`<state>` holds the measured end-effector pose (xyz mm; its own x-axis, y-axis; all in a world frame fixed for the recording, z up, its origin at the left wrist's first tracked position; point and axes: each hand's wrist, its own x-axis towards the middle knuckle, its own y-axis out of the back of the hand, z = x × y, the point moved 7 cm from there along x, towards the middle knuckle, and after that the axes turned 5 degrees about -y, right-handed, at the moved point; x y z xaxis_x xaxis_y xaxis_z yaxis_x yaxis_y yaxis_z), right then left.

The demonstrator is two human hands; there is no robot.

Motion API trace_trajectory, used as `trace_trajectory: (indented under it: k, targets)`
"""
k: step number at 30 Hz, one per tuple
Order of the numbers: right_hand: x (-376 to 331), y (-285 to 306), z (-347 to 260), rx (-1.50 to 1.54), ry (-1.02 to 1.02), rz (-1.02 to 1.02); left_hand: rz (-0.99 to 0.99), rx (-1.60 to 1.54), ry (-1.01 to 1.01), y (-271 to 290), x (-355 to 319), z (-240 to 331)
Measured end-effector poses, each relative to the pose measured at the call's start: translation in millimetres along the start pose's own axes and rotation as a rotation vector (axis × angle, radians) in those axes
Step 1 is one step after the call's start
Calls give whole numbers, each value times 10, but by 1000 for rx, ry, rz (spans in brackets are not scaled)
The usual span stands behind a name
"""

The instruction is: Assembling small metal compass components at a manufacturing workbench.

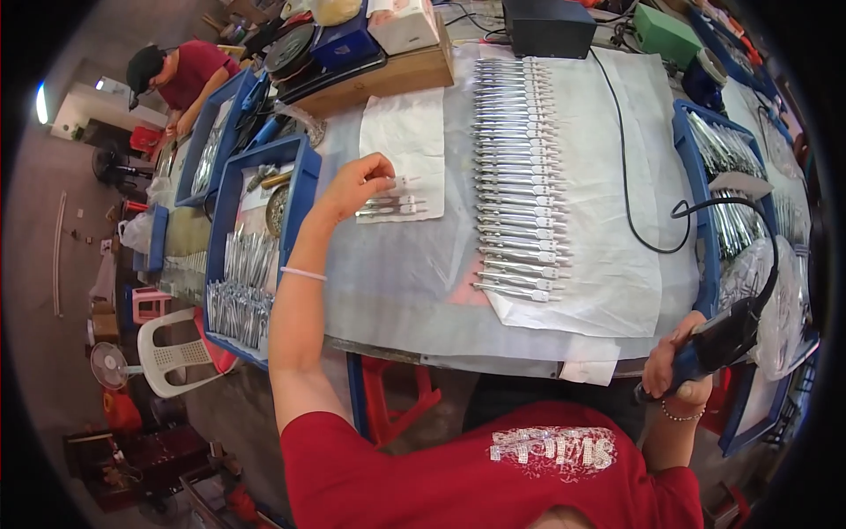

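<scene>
My left hand (359, 183) is over a white paper sheet (401, 123), fingers pinched on a slim silver metal tool (404, 181) that is mostly hidden by the hand. Just below it, several similar silver tools (388, 208) lie on the paper. At the right front edge of the table, my right hand (667, 363) is wrapped around a black and blue corded power tool (718, 344). Between my hands, a long column of silver metal tools (520, 176) lies side by side on white sheeting (608, 291).
Blue bins (308, 167) of silver tools flank the table on both sides. A black cable (630, 212) crosses the sheeting from a black box (548, 28). A wooden box (379, 81) stands at the back. Another person (198, 75) works at far left; a white chair (181, 353) stands below.
</scene>
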<state>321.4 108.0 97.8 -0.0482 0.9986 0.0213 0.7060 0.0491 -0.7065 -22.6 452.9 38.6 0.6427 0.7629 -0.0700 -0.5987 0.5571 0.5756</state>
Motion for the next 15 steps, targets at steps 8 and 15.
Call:
trace_trajectory:
  k: [8, 15]
  targets:
    - [-8, 59, 29, -27, -42, -4, -193, -86, 105, -136, 147, -199]
    - [-26, 32, 90, -58, -70, 1, -24, 115, -54, -109, 89, -185]
